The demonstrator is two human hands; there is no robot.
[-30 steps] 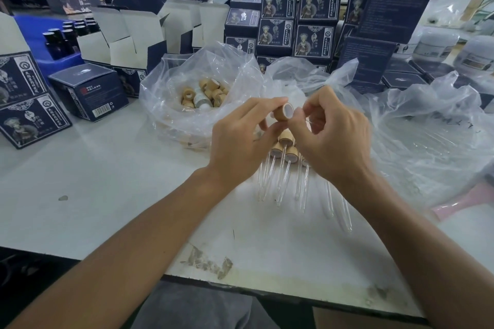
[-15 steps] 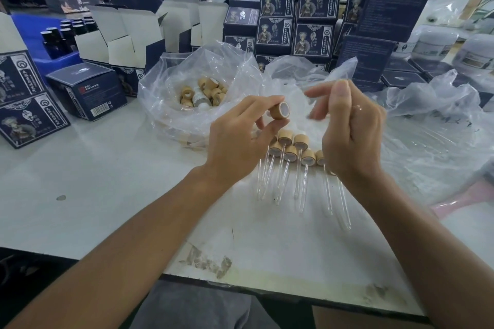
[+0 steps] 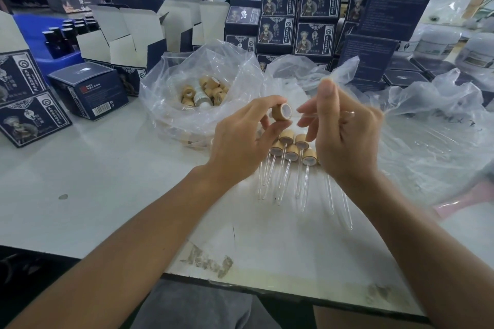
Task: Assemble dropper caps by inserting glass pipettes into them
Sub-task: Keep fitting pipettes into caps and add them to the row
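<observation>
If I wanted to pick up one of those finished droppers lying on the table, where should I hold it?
Probably by the tan cap, not the glass tube. The cap is short, round and thick, and it lies at the far end with the thin tube pointing toward the person. Come down from above and pinch the cap's two sides with thumb and finger. The neighbours lie close, so take an outer one first.

caps [image 3: 205, 91] in bag [image 3: 160, 93], boxes [image 3: 315, 21] behind

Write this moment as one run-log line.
left hand: pinches cap | right hand: holds pipette near cap opening | stage: not yet inserted
</observation>
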